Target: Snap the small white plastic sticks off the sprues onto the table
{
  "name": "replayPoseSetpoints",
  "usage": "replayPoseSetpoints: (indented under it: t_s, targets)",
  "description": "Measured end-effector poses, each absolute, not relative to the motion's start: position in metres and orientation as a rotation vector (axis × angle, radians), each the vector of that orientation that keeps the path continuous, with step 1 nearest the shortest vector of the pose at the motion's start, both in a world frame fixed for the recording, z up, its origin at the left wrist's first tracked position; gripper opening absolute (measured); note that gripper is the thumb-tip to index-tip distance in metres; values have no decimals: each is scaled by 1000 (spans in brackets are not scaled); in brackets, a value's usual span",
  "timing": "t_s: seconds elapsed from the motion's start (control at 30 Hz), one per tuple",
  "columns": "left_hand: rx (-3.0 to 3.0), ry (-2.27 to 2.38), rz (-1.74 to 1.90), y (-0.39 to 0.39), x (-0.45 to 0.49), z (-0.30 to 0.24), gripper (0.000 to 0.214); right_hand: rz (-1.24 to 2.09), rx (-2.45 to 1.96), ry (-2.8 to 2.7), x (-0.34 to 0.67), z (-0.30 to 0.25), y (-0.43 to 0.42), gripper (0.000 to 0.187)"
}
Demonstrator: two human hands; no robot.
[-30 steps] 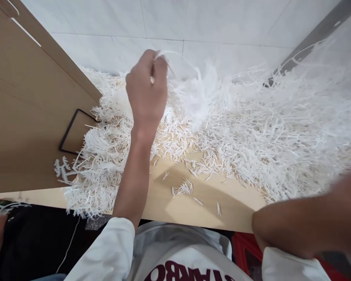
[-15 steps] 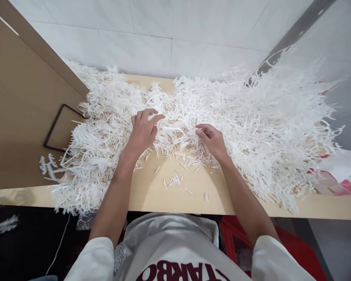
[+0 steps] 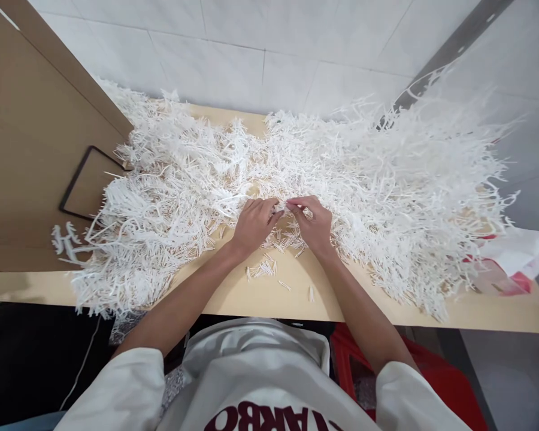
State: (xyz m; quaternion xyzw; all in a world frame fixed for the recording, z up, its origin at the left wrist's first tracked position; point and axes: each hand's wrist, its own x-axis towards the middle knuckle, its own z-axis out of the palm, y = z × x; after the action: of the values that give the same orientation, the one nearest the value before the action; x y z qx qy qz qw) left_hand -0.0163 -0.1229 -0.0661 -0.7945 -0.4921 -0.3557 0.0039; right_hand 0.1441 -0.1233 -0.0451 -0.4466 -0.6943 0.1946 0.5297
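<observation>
A large heap of thin white plastic sticks and branched sprues (image 3: 377,173) covers the tan table (image 3: 269,296). My left hand (image 3: 253,222) and my right hand (image 3: 313,222) meet at the near edge of the heap, fingertips pinched together on one small white plastic piece (image 3: 284,207) between them. Several loose short sticks (image 3: 261,270) lie on the bare wood just in front of my hands.
A tan board (image 3: 27,149) with a black rectangular outline (image 3: 78,182) stands at the left. White tiled wall runs behind the table. A white and red bag (image 3: 516,263) lies at the right edge. A red crate (image 3: 431,383) sits under the table.
My left hand came down from high above the heap, where it held a strand. My right hand came in from the right. Both hands have closed together on one piece at the heap's near edge.
</observation>
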Motion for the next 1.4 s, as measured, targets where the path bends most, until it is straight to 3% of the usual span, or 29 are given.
replayPoseSetpoints:
  t_s: [0.17,0.43,0.6,0.87,1.0,1.07,1.13,1.4]
  targets:
    - [-2565,-1592,-1240,-118,-21,-64,27,192,-1170,-1638,151,-52,-124,16]
    - [-2678,-1458,-1322,-116,-21,-67,8,232,-1105,-2050,158,-47,-120,31]
    - [-2640,-1534,-1385,-118,-22,-62,9,157,-1091,-2096,159,-52,-117,16]
    - [-2707,-1625,-1420,-121,-22,-55,17,216,-1235,-2040,155,-49,-122,19]
    - [-2716,-1687,-1382,-122,-21,-63,29,260,-1167,-2091,158,-45,-122,32]
    - [-2696,-1635,-1385,-123,-20,-67,33,276,-1104,-2202,159,-47,-120,26]
    - [-2670,-1539,-1368,-123,-20,-69,30,261,-1074,-2263,160,-49,-119,19]
    - [-2628,-1643,-1327,-122,-17,-58,12,302,-1283,-2161,153,-48,-123,27]
